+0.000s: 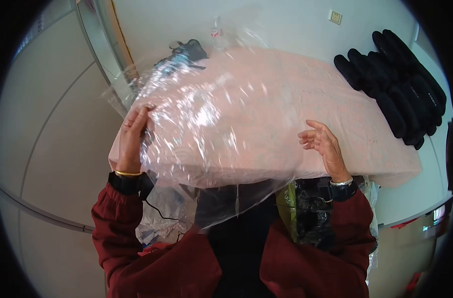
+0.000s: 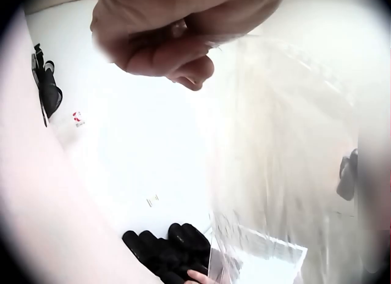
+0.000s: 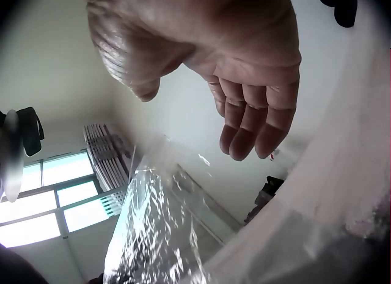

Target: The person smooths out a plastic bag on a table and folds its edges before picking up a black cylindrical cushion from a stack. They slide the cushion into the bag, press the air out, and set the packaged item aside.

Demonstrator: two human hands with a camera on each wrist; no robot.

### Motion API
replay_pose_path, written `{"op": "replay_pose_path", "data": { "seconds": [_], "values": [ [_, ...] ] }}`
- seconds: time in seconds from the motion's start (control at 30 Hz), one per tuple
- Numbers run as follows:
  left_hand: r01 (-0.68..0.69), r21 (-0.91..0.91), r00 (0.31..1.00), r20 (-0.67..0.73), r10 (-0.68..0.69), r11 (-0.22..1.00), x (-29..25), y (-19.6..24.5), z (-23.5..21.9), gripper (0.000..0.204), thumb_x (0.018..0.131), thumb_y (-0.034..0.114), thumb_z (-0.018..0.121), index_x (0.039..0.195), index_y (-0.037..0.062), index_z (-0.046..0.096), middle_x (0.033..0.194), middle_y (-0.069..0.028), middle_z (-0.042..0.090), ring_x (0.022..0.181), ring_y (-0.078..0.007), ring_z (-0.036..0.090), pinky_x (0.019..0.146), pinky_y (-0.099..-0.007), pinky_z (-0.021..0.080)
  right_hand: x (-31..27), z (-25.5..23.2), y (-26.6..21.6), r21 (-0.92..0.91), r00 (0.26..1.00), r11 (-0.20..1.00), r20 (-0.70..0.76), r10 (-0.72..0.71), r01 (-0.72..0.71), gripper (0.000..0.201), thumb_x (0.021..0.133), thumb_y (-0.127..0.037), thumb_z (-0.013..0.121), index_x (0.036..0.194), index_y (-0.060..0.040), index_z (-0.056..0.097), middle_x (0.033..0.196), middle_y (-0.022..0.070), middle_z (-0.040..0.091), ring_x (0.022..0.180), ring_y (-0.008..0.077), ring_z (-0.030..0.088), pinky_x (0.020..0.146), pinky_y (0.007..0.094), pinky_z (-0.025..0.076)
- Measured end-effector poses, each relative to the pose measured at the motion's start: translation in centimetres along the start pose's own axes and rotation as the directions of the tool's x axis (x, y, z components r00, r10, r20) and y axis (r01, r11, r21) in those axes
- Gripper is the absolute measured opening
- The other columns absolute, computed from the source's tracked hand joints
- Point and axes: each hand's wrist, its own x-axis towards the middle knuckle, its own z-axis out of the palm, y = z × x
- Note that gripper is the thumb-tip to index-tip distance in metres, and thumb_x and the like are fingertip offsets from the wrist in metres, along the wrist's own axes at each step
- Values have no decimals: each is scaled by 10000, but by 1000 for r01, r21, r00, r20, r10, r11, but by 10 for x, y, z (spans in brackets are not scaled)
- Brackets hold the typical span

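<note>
A large clear plastic sheet or bag (image 1: 201,119) hangs over the pink-covered table (image 1: 316,94), its lower edge dipping toward the lap. At its left side the left hand (image 1: 133,136) pinches the plastic; in the left wrist view this hand (image 2: 183,33) has curled fingers, with the film stretching away to the right. To the right of the plastic, the right hand (image 1: 325,146) is raised with relaxed, slightly bent fingers and holds nothing. In the right wrist view its fingers (image 3: 253,119) hang apart from the crinkled plastic (image 3: 153,229).
Several black padded rolls (image 1: 400,84) lie at the table's right. A dark strapped item (image 1: 189,52) and a bottle (image 1: 215,32) are at the back. Crumpled clear plastic (image 1: 162,218) and a black bag (image 1: 313,211) lie below the front edge.
</note>
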Motion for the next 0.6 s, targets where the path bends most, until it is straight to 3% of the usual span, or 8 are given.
{"op": "replay_pose_path", "data": {
  "seconds": [0.03, 0.17, 0.27, 0.4, 0.47, 0.6],
  "values": [
    [-48, -81, 975, -219, 29, 996, 9, -6, -6, 235, 1028, 200, 562, 1151, 23, 657, 718, 61, 556, 574, -16, 449, 488, -188, 331, -5, -9, 8, 12, 999, 999, -7, 51, -51, 534, 1034, -430, 473, 1350, 0, 495, 986, 86, 651, 820, 118, 609, 734, 255, 501],
    [-145, 47, 930, -333, 152, 988, 28, -40, -50, 226, 1025, 196, 561, 1148, 34, 661, 723, 65, 543, 573, -16, 433, 480, -180, 307, -22, -21, 26, 32, 978, 978, -39, 206, -205, 580, 1018, -462, 486, 1357, 8, 480, 1060, 140, 670, 881, 163, 653, 759, 280, 526],
    [-106, 33, 915, -387, 111, 994, 28, -61, -68, 221, 1024, 186, 556, 1147, 35, 661, 741, 61, 550, 582, -17, 442, 492, -181, 320, -34, -15, 30, 21, 947, 951, -88, 309, -309, 565, 1015, -450, 500, 1334, 16, 500, 1037, 149, 683, 851, 169, 667, 711, 271, 535],
    [-32, 4, 925, -380, 31, 999, 24, -81, -79, 227, 1019, 190, 559, 1159, 40, 656, 762, 50, 562, 599, -29, 457, 514, -191, 355, -43, 17, 18, -142, 861, 857, 44, 506, -496, 571, 991, -486, 541, 1237, 28, 585, 1034, 154, 695, 785, 165, 678, 617, 262, 529],
    [1, -4, 932, -363, -2, 1000, 22, -87, -84, 231, 1017, 194, 562, 1166, 42, 653, 767, 46, 567, 605, -34, 463, 522, -196, 369, -47, 47, 8, -294, 686, 738, 275, 674, -607, 563, 986, -498, 548, 1152, 34, 623, 1002, 151, 703, 753, 158, 680, 545, 245, 500],
    [30, -88, 932, -359, -60, 996, 22, -95, -85, 260, 1006, 187, 574, 1222, 48, 618, 776, 20, 593, 628, -55, 493, 532, -216, 399, -57, 104, 22, -107, 686, 733, 281, 671, -672, 457, 1035, -410, 486, 1141, 12, 627, 987, 159, 717, 701, 151, 674, 501, 226, 474]
  ]
}}
